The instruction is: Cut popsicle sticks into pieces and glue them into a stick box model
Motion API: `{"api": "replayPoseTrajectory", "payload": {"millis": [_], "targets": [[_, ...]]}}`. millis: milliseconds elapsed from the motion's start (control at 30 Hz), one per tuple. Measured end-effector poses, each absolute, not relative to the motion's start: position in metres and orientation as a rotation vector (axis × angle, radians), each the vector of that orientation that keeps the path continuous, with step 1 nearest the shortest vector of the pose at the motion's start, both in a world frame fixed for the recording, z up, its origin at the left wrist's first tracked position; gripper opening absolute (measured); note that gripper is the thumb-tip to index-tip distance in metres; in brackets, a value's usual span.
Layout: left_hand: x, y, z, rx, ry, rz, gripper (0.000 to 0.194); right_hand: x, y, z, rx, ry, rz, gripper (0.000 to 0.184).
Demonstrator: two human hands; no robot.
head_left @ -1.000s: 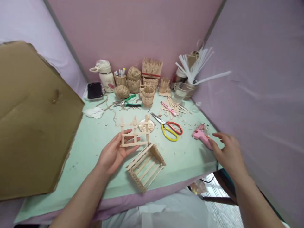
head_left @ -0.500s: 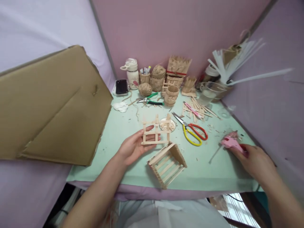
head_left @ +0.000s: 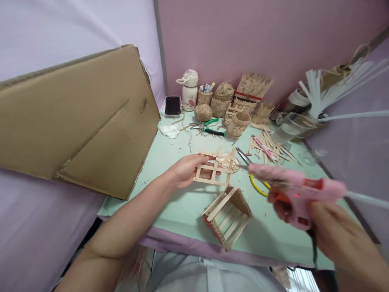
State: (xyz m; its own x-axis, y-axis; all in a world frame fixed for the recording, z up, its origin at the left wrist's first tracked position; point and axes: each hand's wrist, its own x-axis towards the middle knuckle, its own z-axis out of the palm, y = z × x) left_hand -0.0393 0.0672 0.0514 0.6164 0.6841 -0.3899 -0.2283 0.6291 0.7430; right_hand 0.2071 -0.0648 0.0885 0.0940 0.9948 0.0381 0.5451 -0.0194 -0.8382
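Between the fingers of my left hand (head_left: pixel 186 169) is a small lattice of flat wooden sticks (head_left: pixel 214 167), raised over the table. My right hand (head_left: pixel 330 227) grips a pink hot glue gun (head_left: pixel 299 184) by its handle, with fingers at the orange trigger. A red light glows on the gun's side, and its nozzle points left toward the lattice without touching it. Below the lattice, a small crate of sticks and cardboard (head_left: pixel 227 217) rests on the table. Scissors (head_left: pixel 258 186) lie partly hidden behind the gun and my right hand.
A large cardboard sheet (head_left: pixel 91 121) stands at the left. Pruning shears (head_left: pixel 209 129), a pink pen-like tool (head_left: pixel 263 147) and loose sticks (head_left: pixel 281 148) lie farther back. Along the back are a bottle (head_left: pixel 190 95), a twine ball (head_left: pixel 203 112), a stick cup (head_left: pixel 239 124) and a clear cup (head_left: pixel 293 127).
My right hand has taken hold of the glue gun, lifted it off the table and brought it left toward the lattice. My left hand has tilted the lattice. The view has swung right.
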Motion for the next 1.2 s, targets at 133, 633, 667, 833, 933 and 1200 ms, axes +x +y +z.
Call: {"api": "replayPoseTrajectory", "payload": {"millis": [133, 633, 667, 833, 933, 1200], "targets": [[-0.040, 0.073, 0.051, 0.636, 0.640, 0.521, 0.025, 0.180, -0.062, 0.080, -1.598, -1.854, 0.977, 0.039], [-0.054, 0.071, 0.052, 0.624, 0.598, 0.597, 0.033, 0.165, -0.056, 0.067, -1.559, -2.172, 0.845, 0.038], [-0.054, 0.070, 0.052, 0.625, 0.606, 0.600, 0.031, 0.164, -0.056, 0.067, -1.547, -2.182, 0.832, 0.037], [-0.054, 0.069, 0.053, 0.637, 0.603, 0.604, 0.030, 0.163, -0.057, 0.065, -1.544, -2.224, 0.730, 0.035], [-0.054, 0.069, 0.053, 0.629, 0.603, 0.609, 0.031, 0.163, -0.058, 0.065, -1.541, -2.235, 0.687, 0.032], [-0.054, 0.067, 0.053, 0.553, 0.586, 0.603, 0.031, 0.147, -0.053, 0.079, -1.447, -2.193, 0.793, 0.030]]}}
